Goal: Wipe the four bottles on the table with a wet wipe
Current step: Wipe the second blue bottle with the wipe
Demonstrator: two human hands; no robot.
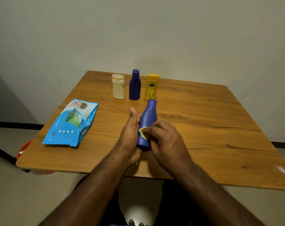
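My left hand [130, 136] grips a blue bottle [148, 118] tilted away from me above the wooden table [203, 128]. My right hand [164, 139] presses a small folded wet wipe [143, 132] against the bottle's lower side. Most of the wipe is hidden under my fingers. At the back of the table stand three upright bottles in a row: a cream one [118, 86], a dark blue one [135, 85] and a yellow one [151, 87].
A blue pack of wet wipes [71, 123] lies flat on the left part of the table. Something red [24, 149] shows below the table's left edge. A pale wall stands behind the table.
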